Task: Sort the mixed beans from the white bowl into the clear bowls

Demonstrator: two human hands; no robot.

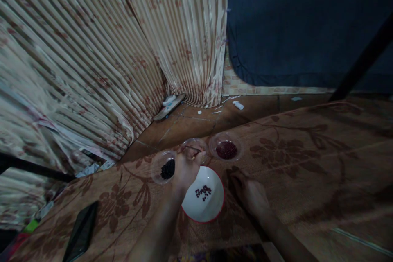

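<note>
My left hand [188, 171] is closed in a pinch over the middle clear bowl [205, 147]. A thin dark stick-like tool [192, 147] shows at its fingertips; its exact kind is unclear. Below lies a white bowl with a red rim [215, 204], holding a small cluster of dark red beans [203, 192]. Left of my hand, a clear bowl [156, 172] contains black beans [168, 169]. On the right, another clear bowl [238, 141] holds small dark red beans [226, 150]. My right hand [250, 192] rests on the cloth beside the white bowl, fingers curled in shadow.
A brown floral cloth [285, 192] covers the table. A black phone [81, 231] lies at the left. Beyond the far edge, paper scraps [238, 105] litter the tiled floor [184, 125], near striped curtains [138, 49] and a dark blue hanging cloth [307, 28].
</note>
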